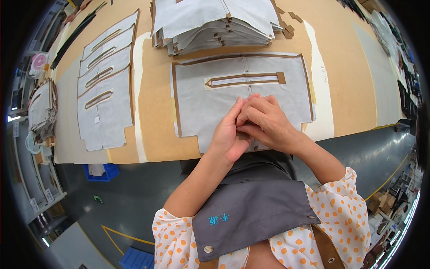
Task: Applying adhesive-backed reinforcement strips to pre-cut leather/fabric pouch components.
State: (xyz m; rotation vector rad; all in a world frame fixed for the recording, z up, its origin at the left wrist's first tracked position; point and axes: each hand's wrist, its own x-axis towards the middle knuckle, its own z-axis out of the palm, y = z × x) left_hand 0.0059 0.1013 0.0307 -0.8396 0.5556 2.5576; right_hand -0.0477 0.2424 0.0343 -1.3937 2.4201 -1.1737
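Both hands meet over the grey fabric panel with brown edging [242, 96] on the table [349, 89].
The left hand [228, 134] and right hand [264, 123] pinch a small brown piece [244, 135] (barely visible); keep it pressed flat and square to the near edge.

Grey panel [242, 101] brown-edged; tan table [345, 80]; white sleeves [345, 201] orange-dotted; blue crate [101, 172]

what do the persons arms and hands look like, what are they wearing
Both forearms are bare, as are the left hand and right hand, with no gloves. Short white sleeves with orange dots end near the elbows. A grey apron with snap buttons covers the front.
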